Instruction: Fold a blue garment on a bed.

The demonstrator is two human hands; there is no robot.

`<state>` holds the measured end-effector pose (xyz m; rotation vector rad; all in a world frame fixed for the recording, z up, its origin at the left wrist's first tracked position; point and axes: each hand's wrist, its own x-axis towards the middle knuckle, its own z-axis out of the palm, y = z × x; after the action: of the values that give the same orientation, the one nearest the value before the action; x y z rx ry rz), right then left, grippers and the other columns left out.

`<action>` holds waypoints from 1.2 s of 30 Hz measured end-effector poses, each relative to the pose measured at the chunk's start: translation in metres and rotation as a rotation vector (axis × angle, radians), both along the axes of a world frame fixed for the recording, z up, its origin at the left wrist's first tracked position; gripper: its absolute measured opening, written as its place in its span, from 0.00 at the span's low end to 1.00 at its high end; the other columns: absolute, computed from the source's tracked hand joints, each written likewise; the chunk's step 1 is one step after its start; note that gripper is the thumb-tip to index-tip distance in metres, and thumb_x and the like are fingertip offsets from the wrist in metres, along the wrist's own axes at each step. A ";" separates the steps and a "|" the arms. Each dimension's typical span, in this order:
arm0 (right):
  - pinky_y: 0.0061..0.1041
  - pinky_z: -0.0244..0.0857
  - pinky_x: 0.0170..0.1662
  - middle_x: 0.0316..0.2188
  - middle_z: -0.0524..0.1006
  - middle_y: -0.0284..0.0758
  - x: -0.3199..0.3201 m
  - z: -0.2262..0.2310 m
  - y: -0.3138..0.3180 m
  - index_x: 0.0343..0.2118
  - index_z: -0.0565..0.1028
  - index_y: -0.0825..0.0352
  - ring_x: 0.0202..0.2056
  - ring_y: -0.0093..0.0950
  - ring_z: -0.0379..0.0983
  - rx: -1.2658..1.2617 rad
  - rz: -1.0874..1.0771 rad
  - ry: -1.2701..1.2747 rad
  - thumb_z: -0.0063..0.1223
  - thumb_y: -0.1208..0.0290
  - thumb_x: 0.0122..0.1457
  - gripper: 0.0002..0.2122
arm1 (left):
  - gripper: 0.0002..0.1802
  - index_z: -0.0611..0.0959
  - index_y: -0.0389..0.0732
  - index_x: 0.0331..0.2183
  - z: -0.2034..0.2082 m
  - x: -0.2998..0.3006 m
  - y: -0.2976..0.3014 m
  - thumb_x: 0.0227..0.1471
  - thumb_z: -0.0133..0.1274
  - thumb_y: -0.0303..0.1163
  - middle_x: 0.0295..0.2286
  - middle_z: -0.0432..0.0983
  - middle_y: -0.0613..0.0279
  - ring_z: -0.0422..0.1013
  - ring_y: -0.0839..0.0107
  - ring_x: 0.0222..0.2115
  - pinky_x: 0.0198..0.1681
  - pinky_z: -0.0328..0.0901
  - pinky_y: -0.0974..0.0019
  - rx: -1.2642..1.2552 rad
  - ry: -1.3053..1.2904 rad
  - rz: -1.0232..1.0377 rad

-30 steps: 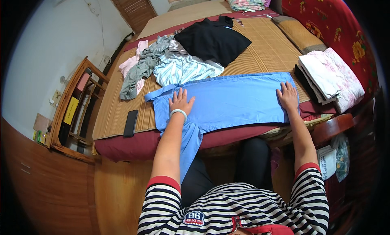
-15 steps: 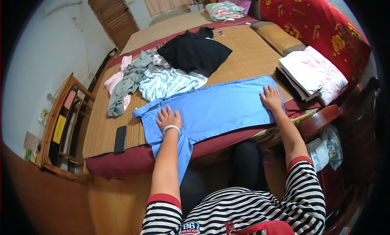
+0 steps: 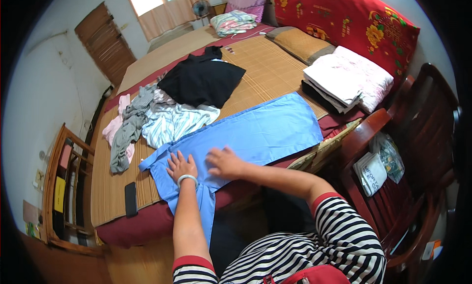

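A blue cloth garment (image 3: 268,129) lies spread along the near edge of the bed, with a strap-like strip at its left end and a part hanging over the edge. My left hand (image 3: 182,168) rests flat on its left part, fingers spread, a pale bangle on the wrist. Just to the right, my right hand (image 3: 225,163) is over the same cloth, fingers apart and slightly blurred. Whether it touches the cloth I cannot tell. Neither hand holds anything.
Beyond the cloth lie a black garment (image 3: 201,80), a striped light-blue garment (image 3: 174,122) and a grey one (image 3: 127,141). A phone (image 3: 131,199) sits at the bed's left edge. Folded clothes (image 3: 339,82) are stacked at right, near a wooden chair (image 3: 413,122).
My right hand has left the cloth's right end and come across to the left, near my left hand. The left hand stays on the cloth. The view has shifted to the right.
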<state>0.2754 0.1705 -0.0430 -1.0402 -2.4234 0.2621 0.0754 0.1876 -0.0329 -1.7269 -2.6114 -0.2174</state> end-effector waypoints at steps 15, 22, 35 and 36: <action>0.46 0.45 0.67 0.64 0.60 0.46 0.212 -0.012 0.091 0.63 0.63 0.64 0.66 0.41 0.53 -0.008 -0.489 -0.275 0.38 0.43 0.63 0.33 | 0.36 0.57 0.50 0.67 0.003 0.005 0.001 0.63 0.33 0.56 0.68 0.44 0.59 0.39 0.58 0.69 0.68 0.36 0.46 -0.011 0.024 -0.007; 0.41 0.40 0.69 0.68 0.54 0.45 0.311 -0.006 0.112 0.65 0.60 0.63 0.69 0.38 0.48 -0.077 -0.833 -0.334 0.37 0.43 0.64 0.33 | 0.36 0.58 0.50 0.66 0.006 0.005 -0.003 0.63 0.33 0.56 0.68 0.45 0.60 0.40 0.58 0.68 0.68 0.36 0.47 -0.024 0.027 0.006; 0.52 0.42 0.66 0.62 0.62 0.48 0.064 0.014 0.018 0.61 0.66 0.64 0.65 0.41 0.55 -0.151 -0.120 -0.039 0.43 0.46 0.62 0.31 | 0.36 0.58 0.50 0.66 0.006 0.000 -0.005 0.63 0.33 0.56 0.68 0.45 0.60 0.41 0.58 0.68 0.68 0.37 0.47 -0.017 0.054 0.012; 0.52 0.42 0.66 0.62 0.62 0.48 0.058 0.008 0.004 0.61 0.66 0.64 0.65 0.41 0.55 -0.161 -0.140 -0.036 0.43 0.46 0.62 0.31 | 0.36 0.57 0.50 0.67 0.009 0.006 -0.004 0.63 0.32 0.56 0.68 0.45 0.61 0.40 0.58 0.68 0.68 0.37 0.47 -0.036 0.055 0.001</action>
<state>0.3335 0.1740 -0.0355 -1.2891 -2.3789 0.3984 0.0811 0.1840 -0.0241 -1.7166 -2.5933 -0.1217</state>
